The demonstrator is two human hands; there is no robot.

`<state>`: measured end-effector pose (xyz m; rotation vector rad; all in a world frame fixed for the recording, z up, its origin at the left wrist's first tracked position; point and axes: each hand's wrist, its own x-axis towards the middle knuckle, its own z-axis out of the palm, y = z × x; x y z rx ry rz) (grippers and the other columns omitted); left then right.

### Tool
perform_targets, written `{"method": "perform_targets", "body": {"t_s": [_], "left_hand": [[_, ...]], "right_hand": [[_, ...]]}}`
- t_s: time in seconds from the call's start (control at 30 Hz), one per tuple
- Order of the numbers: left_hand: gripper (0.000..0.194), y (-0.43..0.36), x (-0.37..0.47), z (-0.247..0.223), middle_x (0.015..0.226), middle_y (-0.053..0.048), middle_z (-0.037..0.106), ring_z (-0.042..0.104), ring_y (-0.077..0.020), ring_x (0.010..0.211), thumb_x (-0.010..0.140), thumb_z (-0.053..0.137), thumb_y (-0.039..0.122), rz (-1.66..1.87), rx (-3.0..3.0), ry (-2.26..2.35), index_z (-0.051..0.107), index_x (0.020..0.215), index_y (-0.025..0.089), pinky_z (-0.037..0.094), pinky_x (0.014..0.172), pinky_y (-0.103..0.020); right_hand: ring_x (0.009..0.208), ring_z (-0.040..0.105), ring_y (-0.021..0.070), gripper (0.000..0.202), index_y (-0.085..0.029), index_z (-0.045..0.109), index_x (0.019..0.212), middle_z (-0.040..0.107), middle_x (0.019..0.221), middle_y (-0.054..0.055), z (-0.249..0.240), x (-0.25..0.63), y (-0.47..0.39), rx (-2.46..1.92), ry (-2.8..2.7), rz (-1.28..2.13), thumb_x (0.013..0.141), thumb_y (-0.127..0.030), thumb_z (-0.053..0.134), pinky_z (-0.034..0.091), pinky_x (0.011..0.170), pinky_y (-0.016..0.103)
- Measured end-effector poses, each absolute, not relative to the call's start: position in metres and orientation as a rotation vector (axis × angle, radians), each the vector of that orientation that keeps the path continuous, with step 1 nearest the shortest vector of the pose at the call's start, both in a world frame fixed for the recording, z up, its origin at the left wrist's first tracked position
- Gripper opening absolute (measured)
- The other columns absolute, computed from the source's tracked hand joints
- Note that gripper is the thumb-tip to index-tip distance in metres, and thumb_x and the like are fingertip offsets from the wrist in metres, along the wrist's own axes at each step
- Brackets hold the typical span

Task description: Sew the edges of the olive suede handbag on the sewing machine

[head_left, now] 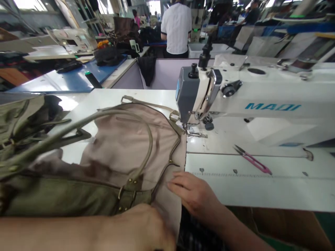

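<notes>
An olive-green handbag (78, 193) with a beige-pink lining (123, 146) lies spread on the white sewing table, its lining facing up. The lining's right edge runs up to the presser foot (187, 130) of the sewing machine (251, 90). My right hand (195, 191) grips that edge, fingers on top of the cloth, below the needle area. At the bottom, my left hand (150, 225) reaches across the bag onto the lower lining; it is blurred and its fingers are hidden. A tubular green handle (149, 139) arches over the lining.
Pink-handled thread snips (253, 160) lie on the table right of the bag, near a printed ruler scale (232, 174). More olive bag pieces (26, 118) are piled at left. A green-topped thread cone (92, 79) stands behind. A person in a white shirt (176, 28) faces away farther back.
</notes>
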<state>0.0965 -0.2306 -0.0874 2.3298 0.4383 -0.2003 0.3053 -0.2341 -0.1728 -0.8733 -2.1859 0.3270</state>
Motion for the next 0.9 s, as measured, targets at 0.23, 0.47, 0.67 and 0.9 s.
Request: {"method": "perform_targets", "body": {"t_s": [0.23, 0.47, 0.67, 0.9], "left_hand": [[0.037, -0.200, 0.104, -0.080, 0.111, -0.008, 0.062, 0.057, -0.0219, 0.101, 0.084, 0.053, 0.014, -0.194, 2.873, 0.119, 0.051, 0.120, 0.022, 0.044, 0.088, -0.033], [0.044, -0.163, 0.092, -0.106, 0.077, -0.003, 0.061, 0.055, -0.0190, 0.066, 0.096, 0.042, 0.022, -0.264, 3.107, 0.464, 0.034, 0.138, 0.010, 0.038, 0.068, -0.035], [0.044, -0.165, 0.095, -0.118, 0.125, -0.009, 0.060, 0.055, -0.0216, 0.112, 0.099, 0.035, 0.018, -0.171, 3.143, 0.226, 0.038, 0.142, 0.015, 0.036, 0.096, -0.039], [0.038, -0.168, 0.096, -0.123, 0.152, -0.007, 0.035, 0.030, -0.0189, 0.141, 0.102, 0.028, 0.019, -0.079, 3.124, 0.135, 0.050, 0.132, 0.016, 0.018, 0.117, -0.038]], "right_hand": [[0.097, 0.065, 0.0201, 0.027, -0.008, 0.066, 0.105, 0.070, 0.097, 0.013, -0.187, 0.291, -0.264, -0.951, -1.974, 0.274, 0.096, -0.012, 0.040, 0.057, 0.090, 0.031], [0.095, 0.062, 0.0208, 0.028, -0.013, 0.070, 0.103, 0.071, 0.091, 0.007, -0.191, 0.289, -0.276, -1.075, -1.936, 0.046, 0.092, -0.004, 0.045, 0.057, 0.083, 0.036], [0.094, 0.062, 0.0191, 0.025, -0.013, 0.069, 0.104, 0.072, 0.092, 0.006, -0.194, 0.288, -0.286, -1.075, -1.948, 0.060, 0.091, -0.006, 0.049, 0.055, 0.081, 0.033], [0.118, 0.052, 0.0257, 0.037, -0.006, 0.063, 0.117, 0.066, 0.116, 0.013, -0.202, 0.289, -0.303, -1.083, -2.091, 0.114, 0.088, -0.005, 0.041, 0.049, 0.097, 0.042]]}}
